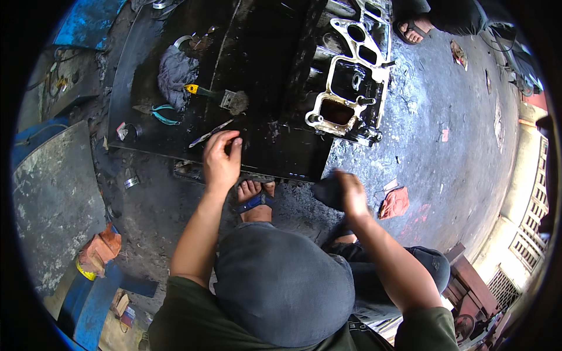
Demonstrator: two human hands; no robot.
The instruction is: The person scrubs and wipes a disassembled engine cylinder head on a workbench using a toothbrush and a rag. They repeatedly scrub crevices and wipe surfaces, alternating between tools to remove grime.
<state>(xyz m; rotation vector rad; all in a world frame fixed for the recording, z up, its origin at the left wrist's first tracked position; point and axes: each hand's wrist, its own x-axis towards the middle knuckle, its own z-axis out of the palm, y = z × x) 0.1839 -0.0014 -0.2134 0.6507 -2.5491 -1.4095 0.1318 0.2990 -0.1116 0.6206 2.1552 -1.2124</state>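
A thin, flat, silvery metal blade-like tool point(209, 134) lies on the grimy black metal sheet point(263, 70) that covers the ground in front of the squatting person, its long axis running on a diagonal from lower left to upper right, with the upper-right end pointing toward the left hand's fingertips. The left hand point(221, 159) is over the near edge of that sheet, palm down, its fingers curled loosely inward toward the thumb; it sits just below and to the right of the tool, and its fingertips come close to the tool's upper-right end, though whether they actually touch or pinch it cannot be told. The right hand point(350, 193) is well apart to the right, off the sheet's corner, closed around a dark rag-like wad point(328, 193) that sticks out toward the left. Farther back on the sheet lies a worn paintbrush with a yellow-tipped dark handle point(218, 96), its bristles pointing right, and just left of it a crumpled grey cloth point(174, 73), with teal-handled pliers point(161, 113) below the cloth. At the sheet's right edge rests a pale cast-metal engine housing with several open ports point(351, 88). An orange rag point(395, 203) lies on the oily concrete floor point(456, 152) beyond the right hand, and the person's foot in a blue-strapped sandal point(254, 199) is planted just below the left hand.
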